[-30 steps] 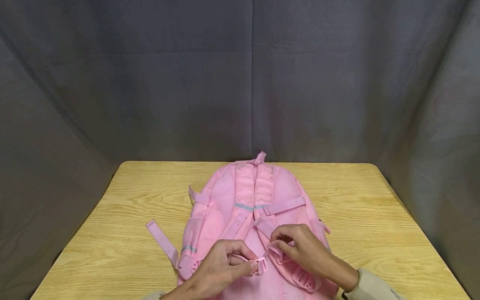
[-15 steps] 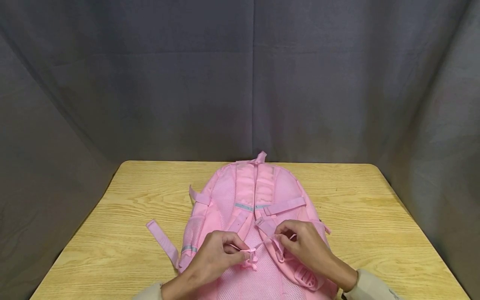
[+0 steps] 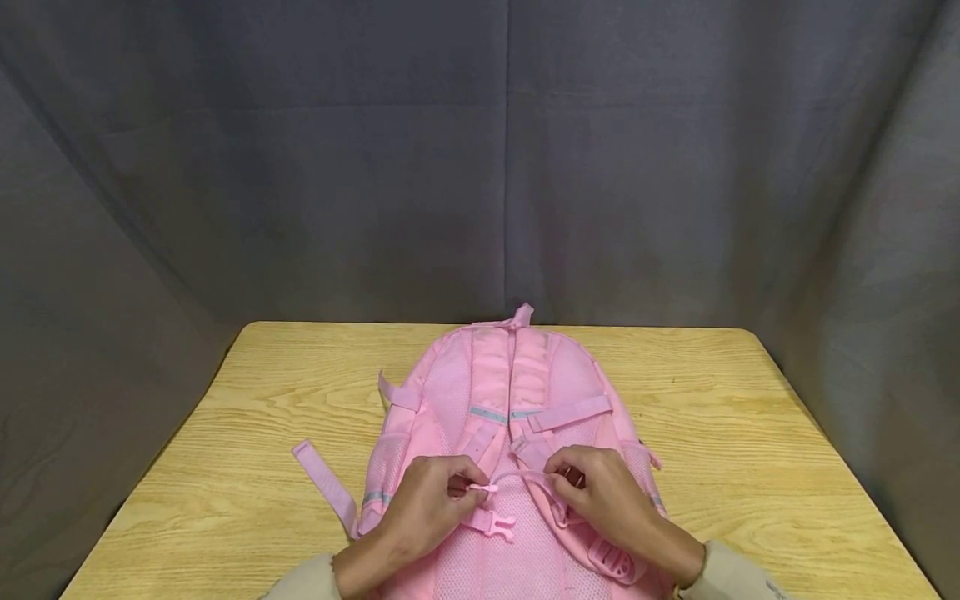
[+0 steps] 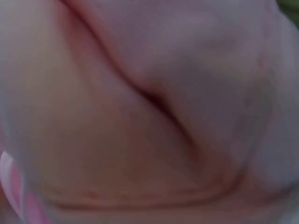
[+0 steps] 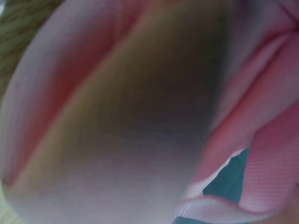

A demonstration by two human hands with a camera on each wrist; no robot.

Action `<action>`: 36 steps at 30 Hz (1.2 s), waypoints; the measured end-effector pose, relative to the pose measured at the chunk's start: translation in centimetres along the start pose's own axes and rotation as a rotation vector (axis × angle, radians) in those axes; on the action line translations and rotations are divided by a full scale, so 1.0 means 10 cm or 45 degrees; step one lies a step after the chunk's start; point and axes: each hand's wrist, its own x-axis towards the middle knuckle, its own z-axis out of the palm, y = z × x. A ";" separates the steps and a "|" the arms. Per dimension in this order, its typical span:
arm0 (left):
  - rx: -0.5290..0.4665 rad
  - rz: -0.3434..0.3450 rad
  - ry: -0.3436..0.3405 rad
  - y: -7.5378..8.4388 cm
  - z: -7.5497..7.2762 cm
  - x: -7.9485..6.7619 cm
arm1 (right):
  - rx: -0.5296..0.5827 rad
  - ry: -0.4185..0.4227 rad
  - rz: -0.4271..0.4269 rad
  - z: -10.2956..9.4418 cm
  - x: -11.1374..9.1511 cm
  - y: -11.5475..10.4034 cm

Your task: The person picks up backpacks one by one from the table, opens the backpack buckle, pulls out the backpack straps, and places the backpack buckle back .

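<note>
A pink backpack (image 3: 491, 367) lies with its strap side up on the table. Over its lower middle, my left hand (image 3: 427, 504) pinches a small pink plastic buckle piece (image 3: 487, 488) between thumb and fingertips. From that piece a strip of pink webbing (image 3: 517, 474) runs across to my right hand (image 3: 611, 492), whose thumb and index finger pinch it. A pronged clip (image 3: 501, 527) on a short strap rests on the mesh just below my left fingertips. Blurred skin fills most of the left wrist view; pink webbing (image 5: 271, 163) shows beside my hand in the right wrist view.
A loose strap end (image 3: 326, 483) sticks out leftward over the wooden table (image 3: 750, 433). Another strap (image 3: 570, 412) crosses the bag's upper right, and a pink ladder buckle (image 3: 611, 558) sits below my right hand. A grey curtain (image 3: 480, 167) hangs behind and along the sides.
My left hand has moved up a little with the buckle piece, which has turned edge-on. The pronged clip below it has come into view. My right hand has barely moved.
</note>
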 end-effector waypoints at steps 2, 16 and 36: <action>0.102 0.034 0.023 -0.01 0.02 0.00 | -0.014 -0.011 -0.006 0.00 0.00 -0.01; 0.593 0.273 0.075 -0.03 0.10 0.00 | -0.120 -0.039 -0.126 0.06 0.01 -0.01; 0.743 0.401 -0.128 -0.03 0.07 -0.01 | -0.155 -0.070 -0.129 0.01 0.03 0.00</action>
